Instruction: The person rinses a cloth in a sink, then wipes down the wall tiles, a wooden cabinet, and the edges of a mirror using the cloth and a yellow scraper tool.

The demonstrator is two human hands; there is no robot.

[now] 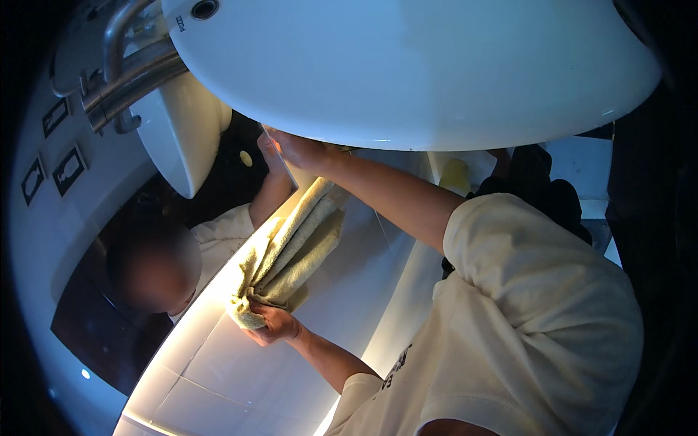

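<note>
My left hand [272, 322] grips the bunched end of a pale yellow towel [297, 245] in front of the lit, white tiled wall. The towel hangs in long folds towards my right forearm. At the lower corner of the wall mirror [262, 204], my right hand [297, 148] has its fingers near or against the glass edge. The white washbasin [414, 76] partly covers that hand, so I cannot tell whether it holds anything. My face, sleeve and right hand show as reflections in the mirror.
A metal faucet [133, 82] stands beside the basin, which has a round overflow hole [205, 9] and printed writing. Beyond my right arm is a yellow object [455, 175], partly hidden. Small framed pictures [70, 170] appear in the mirror.
</note>
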